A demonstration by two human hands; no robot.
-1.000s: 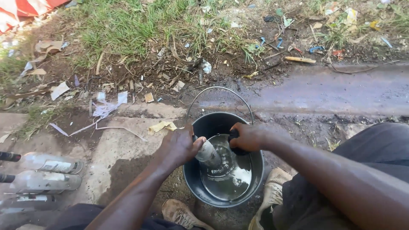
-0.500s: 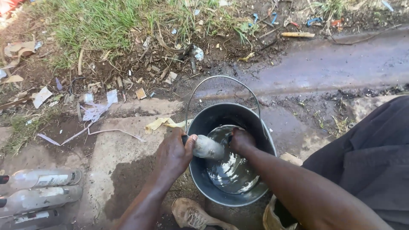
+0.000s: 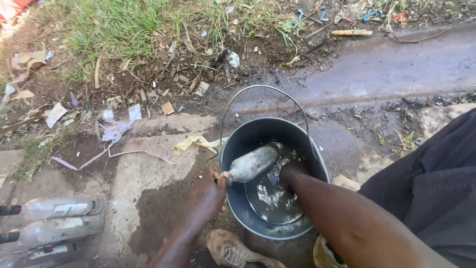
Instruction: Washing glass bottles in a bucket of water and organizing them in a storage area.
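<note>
Left hand (image 3: 210,191): at the near-left rim of the bucket, fingers curled around the neck end of a clear, wet glass bottle (image 3: 252,164). Grip closed on the bottle. Forearm comes up from the bottom edge of the view.

Right hand (image 3: 292,171): reaches down inside the bucket, just beside the bottle's body. Fingers are in the water and hidden by the wrist; whether they are spread or closed cannot be told. Right forearm runs in from the lower right, over a dark trouser leg (image 3: 431,198).

Bottle: tilted, neck low at the left hand, base up and over the water, inside the bucket mouth.

Round dark-grey metal bucket (image 3: 233,144): one. Shallow water in the bottom, glinting. Its thin wire bail handle (image 3: 258,88) stands upright over the far rim.

Counted:
- Clear glass bottles with dark caps (image 3: 49,231), lying side by side at lower left: three, well apart from the bucket.
- Worn tan shoes (image 3: 233,250): two, one just below the bucket and one at its right.
- Bottle in hand: one.

Surface: cracked concrete slab (image 3: 148,173), with a damp dark patch beside the left forearm. Wet muddy strip (image 3: 386,69) beyond the bucket. Outdoors, sunlit. Patchy green grass (image 3: 114,25) at the top, strewn with paper scraps, dry leaves and small bits of litter.
</note>
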